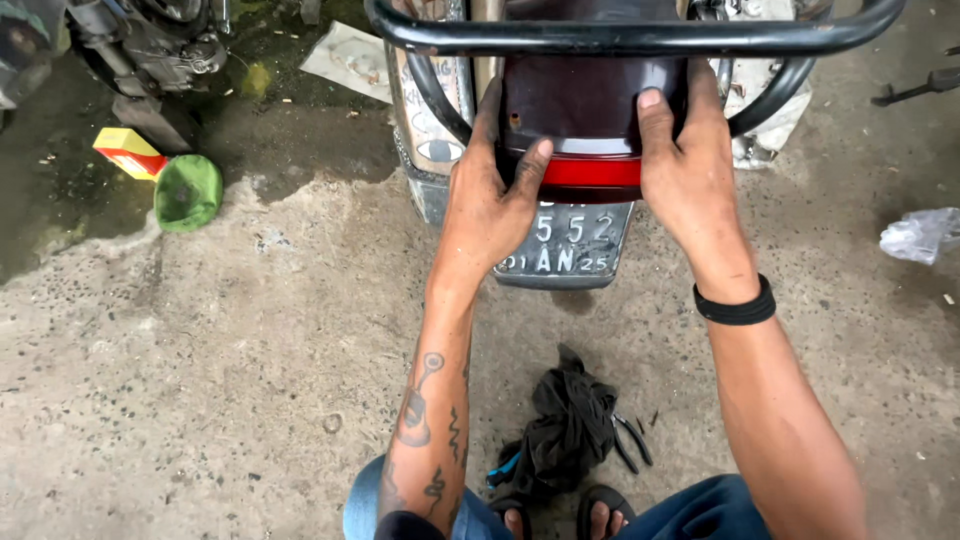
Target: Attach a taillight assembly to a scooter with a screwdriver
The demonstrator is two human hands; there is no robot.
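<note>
A dark rag [570, 425] half covers pliers [632, 440] on the concrete floor [200, 380]. Beyond, the left hand [490, 205] and right hand [690, 175] grip either side of a motorcycle's tail light [590, 172], its body cut off above the black rack [620, 38].
</note>
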